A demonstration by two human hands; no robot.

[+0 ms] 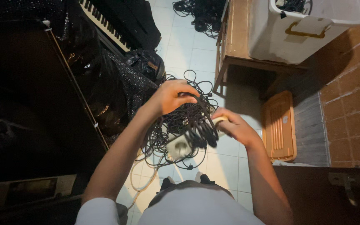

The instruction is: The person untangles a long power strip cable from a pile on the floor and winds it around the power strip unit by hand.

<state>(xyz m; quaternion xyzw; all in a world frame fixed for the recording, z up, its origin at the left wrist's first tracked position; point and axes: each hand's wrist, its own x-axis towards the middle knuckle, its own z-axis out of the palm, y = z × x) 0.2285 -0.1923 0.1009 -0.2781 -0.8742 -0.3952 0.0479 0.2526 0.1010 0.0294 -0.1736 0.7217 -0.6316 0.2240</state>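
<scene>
Two hands work one snarl — left hand (172, 96) clenched on the black cable tangle (176, 123) at eleven o'clock, right hand (235, 127) gripping the white power strip (184, 143) at centre — better loosened gently than yanked.

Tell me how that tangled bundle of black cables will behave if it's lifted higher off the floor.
The black cable bundle will probably sag and trail: loops already hang loose below the left hand. It likely snags rather than slides, since the strands are knotted together. The white power strip by the right hand may swing and add weight low down.
</scene>
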